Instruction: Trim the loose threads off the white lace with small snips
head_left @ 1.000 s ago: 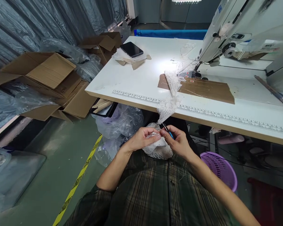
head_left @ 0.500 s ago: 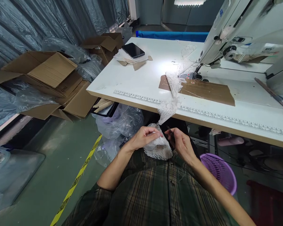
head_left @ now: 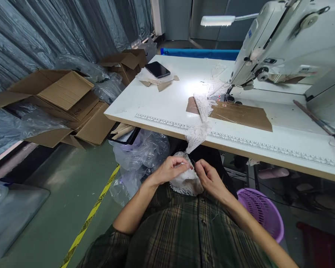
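White lace fabric [head_left: 187,186] lies bunched in my lap, and a narrow strip of lace [head_left: 198,132] runs from it over the table edge up to the sewing machine [head_left: 257,63]. My left hand [head_left: 171,170] is closed on the lap lace, thumb and fingers pinching its upper edge. Beside it, my right hand [head_left: 210,178] is closed around a small dark pointed tool [head_left: 192,162], mostly hidden by the fingers. The tool's tip is close to the lace at my left fingertips; whether it touches cannot be made out.
The white sewing table [head_left: 156,102] has a printed ruler along its front. On it are a phone [head_left: 158,69] and a brown cardboard piece [head_left: 242,115]. Open cardboard boxes [head_left: 64,93] and plastic bags [head_left: 141,160] are at left; a purple basket [head_left: 264,214] stands below right.
My right hand has moved left, bringing the dark tool up to the lace at my left fingers. My left hand keeps its pinch. The camera view has tilted slightly upward.
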`<state>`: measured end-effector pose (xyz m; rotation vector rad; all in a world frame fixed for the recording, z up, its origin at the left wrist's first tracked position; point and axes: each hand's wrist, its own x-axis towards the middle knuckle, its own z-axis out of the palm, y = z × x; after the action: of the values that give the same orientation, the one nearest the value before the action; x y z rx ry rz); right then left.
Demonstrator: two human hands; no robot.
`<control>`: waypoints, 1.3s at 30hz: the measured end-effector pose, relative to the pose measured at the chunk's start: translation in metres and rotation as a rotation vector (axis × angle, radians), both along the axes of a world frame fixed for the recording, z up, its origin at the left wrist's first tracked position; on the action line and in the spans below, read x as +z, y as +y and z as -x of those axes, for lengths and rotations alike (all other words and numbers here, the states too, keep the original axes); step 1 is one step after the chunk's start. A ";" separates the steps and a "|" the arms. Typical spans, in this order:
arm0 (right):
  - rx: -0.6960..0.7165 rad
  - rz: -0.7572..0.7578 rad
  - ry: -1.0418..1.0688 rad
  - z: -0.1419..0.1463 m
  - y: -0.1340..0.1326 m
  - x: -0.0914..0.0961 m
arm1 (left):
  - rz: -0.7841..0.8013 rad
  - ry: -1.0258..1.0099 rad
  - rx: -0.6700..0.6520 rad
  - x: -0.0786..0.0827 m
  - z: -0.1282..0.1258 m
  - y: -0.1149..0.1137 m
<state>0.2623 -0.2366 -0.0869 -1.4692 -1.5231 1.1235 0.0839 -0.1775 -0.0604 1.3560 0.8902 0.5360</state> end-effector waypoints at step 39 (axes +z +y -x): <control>0.157 -0.109 0.237 -0.001 -0.028 0.038 | 0.304 -0.519 -0.222 -0.010 -0.018 0.006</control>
<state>0.2635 -0.2650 -0.0489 -1.1171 -1.5256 1.2378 0.1022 -0.1715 -0.0705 0.9566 0.3711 0.5215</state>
